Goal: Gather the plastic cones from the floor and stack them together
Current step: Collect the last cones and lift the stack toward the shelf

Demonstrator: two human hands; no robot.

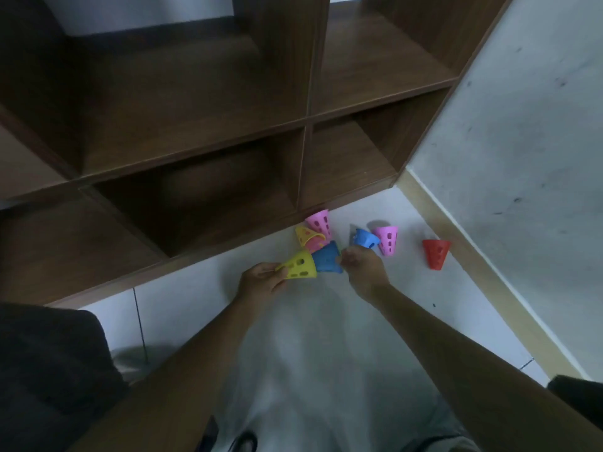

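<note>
We hold: left hand [261, 282] yellow cone [298, 265], right hand [360, 267] blue cone [326, 261]; red cone [435, 253] at 3 o'clock, nearer right.

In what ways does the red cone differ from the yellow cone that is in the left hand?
The red cone rests alone on the floor near the wall, untouched; the yellow cone is gripped by the left hand and touches a blue cone. The red cone stands apart from every other cone. Both are perforated plastic cones.
</note>
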